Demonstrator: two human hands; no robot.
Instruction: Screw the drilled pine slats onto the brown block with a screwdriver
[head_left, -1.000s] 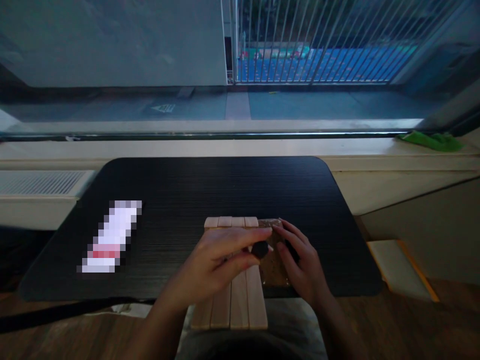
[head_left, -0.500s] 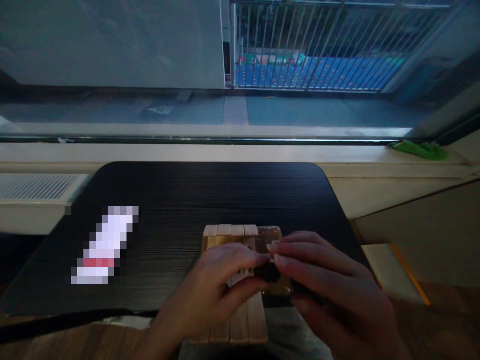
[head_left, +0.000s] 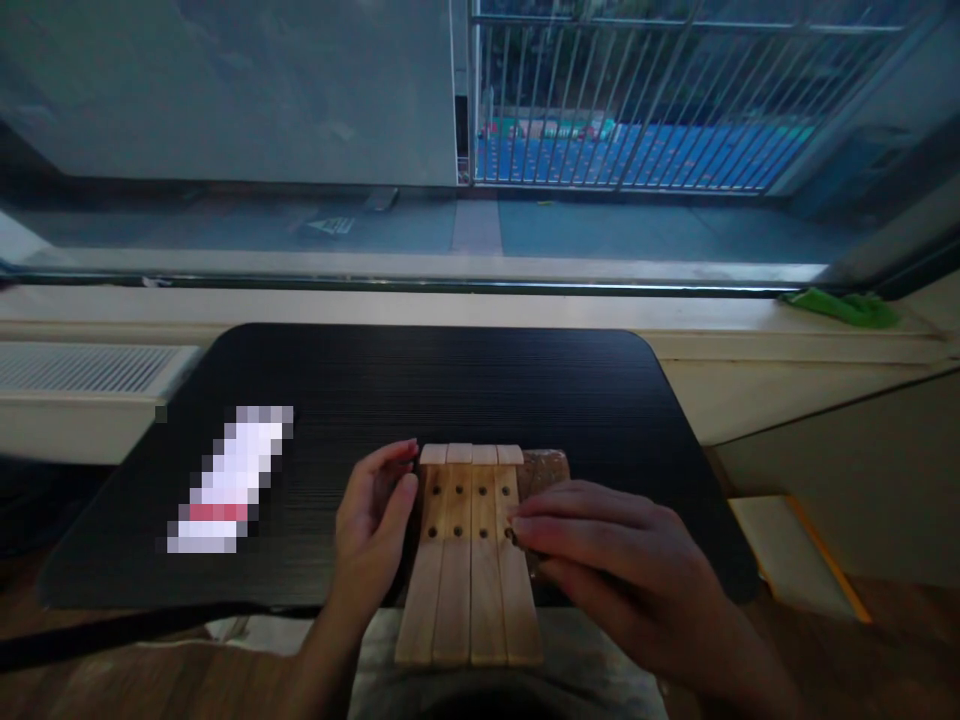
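Note:
Four light wooden slats (head_left: 469,560) with rows of small holes lie side by side on the near edge of the black table (head_left: 450,390) and stick out over it towards me. My left hand (head_left: 375,520) is curled against the left edge of the slats and grips it. My right hand (head_left: 615,570) comes in from the right with its fingers pressed together, pinching a small dark piece (head_left: 514,537) at a hole in the rightmost slat. A brown pad (head_left: 546,466) lies against the slats' right side, partly under my right hand.
A pixelated white and red object (head_left: 229,480) lies on the table's left part. Behind the table runs a pale windowsill with a green cloth (head_left: 840,305) at the right and a vent grille (head_left: 82,365) at the left. Beyond is a large window.
The small dark piece went from my left fingers to my right. My left hand moved off the top of the slats to their left edge, uncovering the holes. My right hand lowered onto the rightmost slat.

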